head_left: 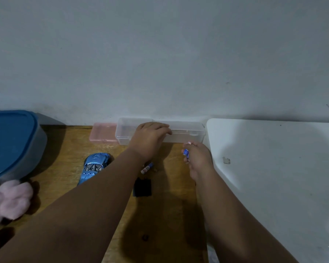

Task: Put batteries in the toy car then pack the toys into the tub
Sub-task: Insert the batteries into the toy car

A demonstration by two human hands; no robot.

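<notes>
A shiny blue toy car (94,167) lies on the wooden table, partly hidden by my left forearm. My left hand (149,137) rests on the lid of a clear plastic box (186,132) against the wall, fingers curled over it. My right hand (197,158) hovers just right of the box, pinching a blue battery (186,153). Another battery (147,168) lies on the table between my arms. Below it sits a small black cover (142,187). The grey tub with a blue lid (11,143) stands at the far left. A pink plush toy (10,200) lies in front of the tub.
A small pink box (103,132) sits left of the clear box by the wall. A white table (273,168) adjoins the wooden one on the right. A small dark piece (145,237) lies near the front of the wooden table (68,149).
</notes>
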